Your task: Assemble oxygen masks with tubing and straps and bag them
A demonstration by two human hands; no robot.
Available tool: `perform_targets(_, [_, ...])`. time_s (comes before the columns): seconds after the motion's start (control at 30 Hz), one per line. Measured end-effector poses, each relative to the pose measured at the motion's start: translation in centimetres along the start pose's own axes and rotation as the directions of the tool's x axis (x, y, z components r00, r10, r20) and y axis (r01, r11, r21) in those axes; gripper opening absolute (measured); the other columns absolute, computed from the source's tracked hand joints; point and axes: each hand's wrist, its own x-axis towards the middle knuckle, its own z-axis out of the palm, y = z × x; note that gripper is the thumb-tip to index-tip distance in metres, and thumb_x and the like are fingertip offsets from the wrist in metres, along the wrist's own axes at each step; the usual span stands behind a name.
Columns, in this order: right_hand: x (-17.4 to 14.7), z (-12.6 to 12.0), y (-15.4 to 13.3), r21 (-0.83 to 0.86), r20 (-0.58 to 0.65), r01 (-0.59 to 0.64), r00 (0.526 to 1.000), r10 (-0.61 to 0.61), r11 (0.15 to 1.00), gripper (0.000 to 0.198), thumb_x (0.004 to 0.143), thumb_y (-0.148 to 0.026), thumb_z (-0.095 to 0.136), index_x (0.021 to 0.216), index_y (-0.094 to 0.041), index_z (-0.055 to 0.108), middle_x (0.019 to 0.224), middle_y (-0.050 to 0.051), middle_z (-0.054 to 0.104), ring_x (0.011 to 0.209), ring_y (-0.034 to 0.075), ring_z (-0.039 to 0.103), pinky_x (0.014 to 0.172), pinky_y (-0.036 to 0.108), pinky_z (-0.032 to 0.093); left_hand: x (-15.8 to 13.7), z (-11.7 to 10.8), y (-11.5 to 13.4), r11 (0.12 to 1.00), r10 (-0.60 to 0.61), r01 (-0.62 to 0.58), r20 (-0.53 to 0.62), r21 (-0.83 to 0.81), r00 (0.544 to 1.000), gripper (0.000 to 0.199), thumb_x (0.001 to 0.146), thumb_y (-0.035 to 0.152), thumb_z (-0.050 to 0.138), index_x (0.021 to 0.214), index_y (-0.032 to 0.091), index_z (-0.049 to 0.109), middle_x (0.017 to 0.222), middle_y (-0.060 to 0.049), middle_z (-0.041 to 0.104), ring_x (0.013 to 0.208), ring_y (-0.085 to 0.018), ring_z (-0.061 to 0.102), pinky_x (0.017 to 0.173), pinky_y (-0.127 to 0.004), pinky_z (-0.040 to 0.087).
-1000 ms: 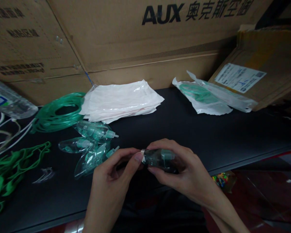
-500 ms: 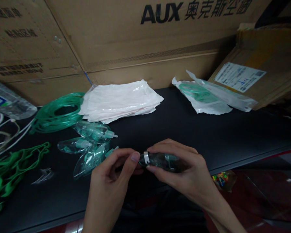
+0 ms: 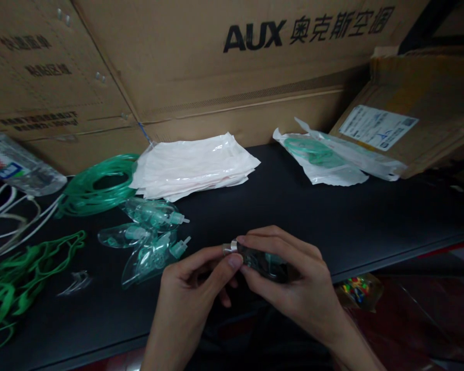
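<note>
A see-through greenish oxygen mask [image 3: 268,264] lies in my right hand [image 3: 290,273], its fingers above and thumb below. At the mask's left end sits a small silvery metal strip [image 3: 234,246]. My left hand [image 3: 203,278] pinches this end between thumb and forefinger, its thumb over part of the strip. To the left, several clear green masks [image 3: 150,252] with pale connectors lie on the black table [image 3: 294,211]. Nearby are a few thin clear strips [image 3: 75,282] and a tangle of green elastic straps [image 3: 23,278].
Coiled green tubing [image 3: 96,185] and a stack of white packets [image 3: 193,165] lie at the back. An opened packet with green tubing [image 3: 317,154] leans toward a cardboard box [image 3: 421,98]. A clear bottle [image 3: 27,165] and white cables [image 3: 7,216] are far left; a large carton [image 3: 201,82] stands behind.
My left thumb has moved right, onto the metal strip at the mask's end. My right hand keeps its hold on the mask. The view has shifted slightly.
</note>
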Motion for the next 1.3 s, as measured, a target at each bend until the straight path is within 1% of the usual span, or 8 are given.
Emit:
perform_targets(0.3, [-0.7, 0.2, -0.2, -0.166, -0.021, 0.123, 0.991, -0.129, 0.978, 0.033, 0.086, -0.005, 0.076, 0.117, -0.015, 0.076, 0.106, 0.011, 0.077, 0.093, 0.017, 0.077, 0.083, 0.021, 0.061, 0.0, 0.4, -0.5, 0.976, -0.105, 0.120, 0.088, -0.183, 0.991, 0.030, 0.081, 0.047, 0.082, 0.086, 0.017, 0.081, 0.050, 0.003, 0.063, 0.041, -0.007, 0.053, 0.040, -0.014, 0.042])
perform_targets(0.37, [-0.6, 0.0, -0.3, -0.072, -0.001, 0.051, 0.999, -0.051, 0.996, 0.041, 0.085, -0.013, 0.082, 0.124, -0.022, 0.074, 0.114, 0.010, 0.076, 0.102, 0.019, 0.075, 0.090, 0.024, 0.060, 0.1, 0.4, -0.5, 0.977, -0.059, 0.071, 0.068, -0.202, 0.996, 0.033, 0.081, 0.051, 0.081, 0.086, 0.018, 0.080, 0.053, 0.002, 0.064, 0.044, -0.009, 0.056, 0.042, -0.016, 0.044])
perform_targets(0.43, [-0.1, -0.6, -0.4, 0.125, 0.051, -0.118, 0.992, 0.113, 0.985, 0.051, 0.086, -0.033, 0.084, 0.135, -0.030, 0.069, 0.124, 0.008, 0.074, 0.110, 0.022, 0.073, 0.094, 0.029, 0.059, 0.1, 0.2, -0.5, 0.982, 0.020, -0.012, 0.037, -0.190, 0.999, 0.034, 0.082, 0.053, 0.080, 0.085, 0.019, 0.079, 0.057, 0.002, 0.066, 0.050, -0.011, 0.059, 0.048, -0.018, 0.049])
perform_targets(0.5, [0.5, -1.2, -0.4, 0.307, 0.144, -0.342, 0.939, 0.312, 0.888, 0.051, 0.091, -0.050, 0.075, 0.138, -0.034, 0.066, 0.122, 0.007, 0.075, 0.108, 0.023, 0.074, 0.089, 0.031, 0.061, 0.1, 0.0, -0.4, 0.986, 0.095, -0.093, 0.011, -0.138, 0.995, 0.035, 0.083, 0.055, 0.079, 0.082, 0.020, 0.077, 0.060, 0.001, 0.067, 0.055, -0.012, 0.061, 0.055, -0.020, 0.052])
perform_targets(0.6, [1.4, -1.8, -0.3, 0.398, 0.303, -0.559, 0.828, 0.471, 0.727, 0.041, 0.094, -0.052, 0.070, 0.125, -0.026, 0.075, 0.102, 0.007, 0.079, 0.092, 0.021, 0.074, 0.079, 0.030, 0.060, 0.0, -0.3, -0.3, 0.985, 0.167, -0.168, -0.031, -0.030, 0.985, 0.036, 0.086, 0.056, 0.076, 0.077, 0.022, 0.076, 0.062, 0.002, 0.066, 0.059, -0.013, 0.061, 0.059, -0.021, 0.053])
perform_targets(0.93, [1.3, -1.6, 0.3, 0.577, 0.469, -0.693, 0.715, 0.519, 0.433, 0.040, 0.073, -0.028, 0.092, 0.110, -0.024, 0.077, 0.097, 0.002, 0.078, 0.084, 0.015, 0.069, 0.076, 0.025, 0.053, 0.4, -1.1, -0.5, 0.965, 0.232, -0.248, 0.163, 0.089, 0.959, 0.025, 0.098, 0.043, 0.064, 0.088, 0.025, 0.077, 0.072, 0.001, 0.068, 0.064, -0.013, 0.065, 0.062, -0.019, 0.055])
perform_targets(1.13, [1.6, -1.9, -0.3, 0.562, 0.462, -0.709, 0.696, 0.550, 0.425, 0.035, 0.068, -0.021, 0.095, 0.096, -0.022, 0.075, 0.085, -0.003, 0.073, 0.074, 0.011, 0.064, 0.068, 0.020, 0.049, 0.4, -1.8, -0.9, 0.954, 0.239, -0.265, 0.177, 0.143, 0.955, 0.018, 0.098, 0.040, 0.064, 0.102, 0.030, 0.079, 0.093, -0.001, 0.078, 0.085, -0.016, 0.074, 0.075, -0.018, 0.060])
perform_targets(1.3, [1.7, -1.8, -0.6, 0.564, 0.417, -0.630, 0.775, 0.474, 0.533, 0.016, 0.094, -0.034, 0.074, 0.092, -0.019, 0.080, 0.080, 0.003, 0.076, 0.078, 0.015, 0.068, 0.076, 0.028, 0.053, 1.0, -1.8, -0.9, 0.979, 0.177, -0.187, 0.125, 0.076, 0.976, 0.017, 0.092, 0.040, 0.073, 0.106, 0.035, 0.083, 0.112, -0.001, 0.082, 0.105, -0.018, 0.077, 0.088, -0.018, 0.060])
